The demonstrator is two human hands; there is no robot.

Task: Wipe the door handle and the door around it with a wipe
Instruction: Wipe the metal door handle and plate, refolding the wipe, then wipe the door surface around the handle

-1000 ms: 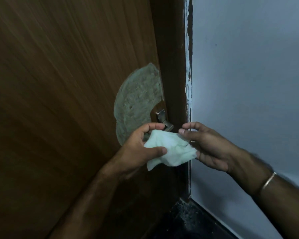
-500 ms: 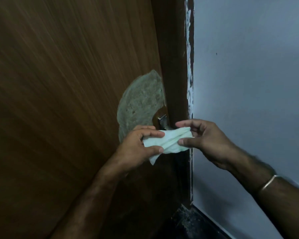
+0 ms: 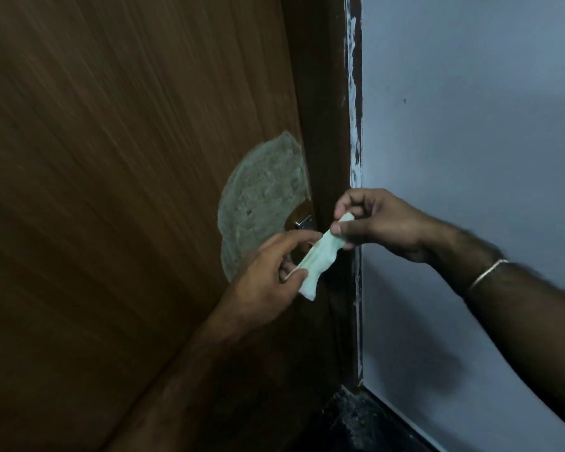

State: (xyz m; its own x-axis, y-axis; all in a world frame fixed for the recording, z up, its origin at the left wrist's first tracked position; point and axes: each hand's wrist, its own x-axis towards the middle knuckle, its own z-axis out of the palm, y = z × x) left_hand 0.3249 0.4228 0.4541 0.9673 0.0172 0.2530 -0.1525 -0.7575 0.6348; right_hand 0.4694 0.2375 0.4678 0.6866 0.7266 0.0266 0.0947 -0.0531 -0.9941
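Since a second ago the wipe (image 3: 318,256) has gone from a loose crumpled sheet between both hands to a narrow folded strip, and the right hand (image 3: 377,223) has risen with its upper end. That strip now runs on a slant, its top toward the right, its bottom toward the lower left. The right hand pinches the top end between thumb and curled fingers; the left hand (image 3: 268,272) pinches the lower part, with the tail of the strip hanging free below it. Just behind and above the left hand sits the metal door handle (image 3: 302,221), mostly hidden, set in a pale rough patch (image 3: 261,197) on the brown door (image 3: 128,158). The left hand looks nearer the handle, so the wipe likely travels up and left to reach it. To the right stand the dark door frame (image 3: 327,125) and the wall (image 3: 470,125).
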